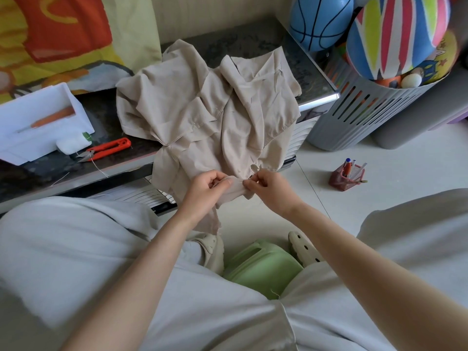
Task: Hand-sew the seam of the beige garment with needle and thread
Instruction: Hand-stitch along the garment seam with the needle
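Beige garment [202, 110], crumpled and loosely folded, lies across a dark marbled table [243, 39]. Its lower edge spills over the table's near rim and hangs down to the person's hands. The view looks down from the person's head over two bare forearms and a lap in pale grey clothing.

The left hand [209, 186] has its fingers curled, with thumb and fingertips pinching a narrow folded strip of the hanging hem. The right hand [268, 187] sits just beside it, fingers curled, pinching the same strip at its other end, so the cloth is pulled taut between the two hands. The needle and its thread are too small to make out in either grasp.

On the table to the left, well apart from the hands, red thread snips [109, 148] lie next to a small white spool [72, 145] and a white foam box [38, 117]. A loose strand of pale thread [100, 168] trails near the table edge.

At the upper right, a grey slatted basket [367, 115] holds a striped ball [397, 36], with a blue basketball [320, 21] behind it. A red mesh pen holder [347, 177] stands on the pale tiled floor. Below the hands, a green plastic stool [263, 267] shows between two cream clogs [214, 249].
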